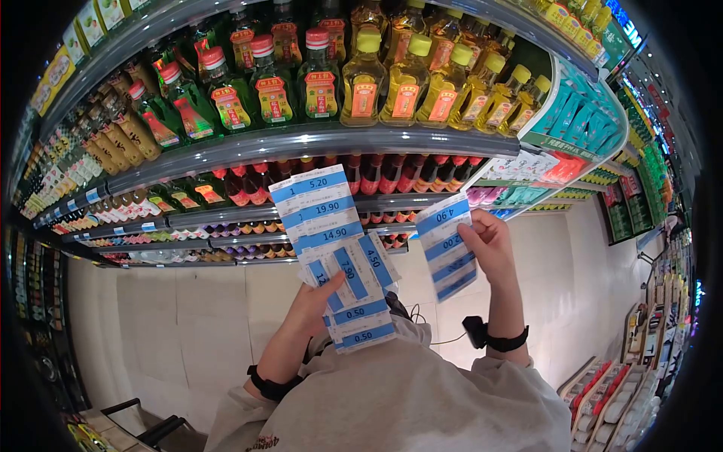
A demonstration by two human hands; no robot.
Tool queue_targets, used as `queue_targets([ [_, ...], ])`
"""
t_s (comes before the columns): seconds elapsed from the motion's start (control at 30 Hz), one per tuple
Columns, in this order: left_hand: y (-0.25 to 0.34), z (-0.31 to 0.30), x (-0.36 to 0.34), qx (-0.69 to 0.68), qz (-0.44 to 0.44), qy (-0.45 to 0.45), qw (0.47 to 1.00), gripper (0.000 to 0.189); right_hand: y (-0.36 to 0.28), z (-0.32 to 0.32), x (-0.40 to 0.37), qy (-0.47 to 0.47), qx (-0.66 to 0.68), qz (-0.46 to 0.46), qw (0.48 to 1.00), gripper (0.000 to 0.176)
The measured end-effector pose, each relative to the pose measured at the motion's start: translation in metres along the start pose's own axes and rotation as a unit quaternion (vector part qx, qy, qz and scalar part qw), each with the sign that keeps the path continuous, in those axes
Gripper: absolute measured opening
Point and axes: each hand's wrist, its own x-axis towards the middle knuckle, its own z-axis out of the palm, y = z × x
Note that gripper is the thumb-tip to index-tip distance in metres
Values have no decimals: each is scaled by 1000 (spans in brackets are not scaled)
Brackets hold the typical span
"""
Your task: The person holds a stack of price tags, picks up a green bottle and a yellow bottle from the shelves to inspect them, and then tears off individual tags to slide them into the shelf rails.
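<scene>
Landmark: grey shelf edge (324,145), carrying red-capped green bottles (270,94) and yellow-capped amber bottles (404,87) above it. Blue-and-white price-label sheets (337,255) lie in front of and below that edge, in the left hand (310,305): thumb pressed on the printed face; other fingers behind, their set cannot be told. A separate price-label strip (449,252), in front of the edge farther right; right hand (489,245) pinches its right margin, thumb against forefinger. Estimate: light, thin, flexible stock, likely to crease; overlapped labels could slide. Suggested hold: by margins, backed from behind, gentle pressure.
</scene>
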Motion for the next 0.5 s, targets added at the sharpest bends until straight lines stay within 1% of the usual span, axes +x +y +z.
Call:
queue_targets([
  [0.07, 0, 3, 1, -44, -6, 5, 999, 39, 0, 11, 1, -4, 17, -20, 1000, 12],
  [0.13, 1, 4, 0, -43, -10, 6, 999, 39, -5, 35, 1, 55, 80, 20, 995, 16],
  [0.17, 1, 4, 0, -43, -15, 7, 999, 39, 1, 46, 0, 61, 113, 8, 992, 21],
  [0.2, 0, 3, 0, -43, -15, 7, 999, 39, 0, 59, 1, 59, 175, 24, 982, 24],
  [0.27, -3, -2, 2, -67, -21, 4, 998, 40, 5, 73, -1, 63, 164, 16, 984, 34],
  [0.3, -2, 0, 1, -68, -22, 5, 997, 40, 13, 78, -1, 88, 160, 5, 983, 34],
  [0.33, 1, 3, -1, -128, -17, -9, 992, 40, 17, 83, -1, 87, 159, 6, 983, 34],
  [0.37, 5, 6, -3, -187, -12, -24, 982, 40, 20, 87, -1, 105, 151, -18, 983, 33],
  [0.4, 7, 7, -3, -189, -11, -23, 982, 40, 24, 91, -1, 122, 143, -40, 981, 32],
  [0.47, 10, 9, -4, -214, 14, -46, 976, 39, 35, 94, -1, 118, 149, -39, 981, 31],
  [0.5, 8, 8, -3, -215, 14, -45, 975, 39, 39, 92, -2, 94, 125, -31, 987, 34],
])
